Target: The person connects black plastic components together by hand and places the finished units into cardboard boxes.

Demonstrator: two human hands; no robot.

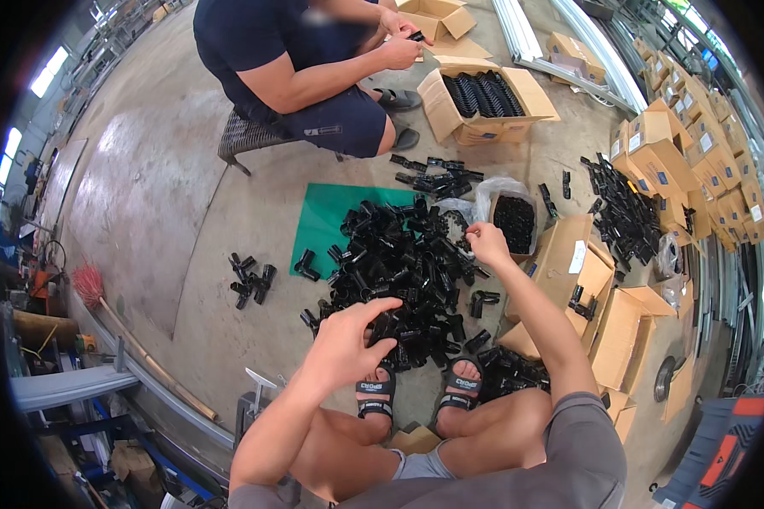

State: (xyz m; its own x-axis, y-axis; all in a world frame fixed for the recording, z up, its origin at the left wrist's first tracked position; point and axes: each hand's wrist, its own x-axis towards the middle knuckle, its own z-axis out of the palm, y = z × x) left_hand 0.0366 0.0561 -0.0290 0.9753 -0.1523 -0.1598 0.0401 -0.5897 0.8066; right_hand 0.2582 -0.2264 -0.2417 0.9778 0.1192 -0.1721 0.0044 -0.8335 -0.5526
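A large heap of black plastic pipe fittings [399, 263] lies on the floor before my feet, partly over a green sheet [314, 220]. Over its near left side hovers my left hand [348, 339], thumb and forefinger spread apart, with nothing visible held between them. My right hand [490, 244] is at the heap's right edge, fingertips pinched together; whatever they hold is too small to make out. Right beside it stands a plastic-lined carton of small black parts [514, 222]. Small black rings [454, 225] show by the fingertips.
Opposite me, a seated person [297, 76] handles a black piece near a carton of black parts [480, 97]. Open cardboard boxes [624, 339] and more black fittings [624, 208] lie to the right. Several fittings [252, 280] and a red broom [89, 284] are on the left.
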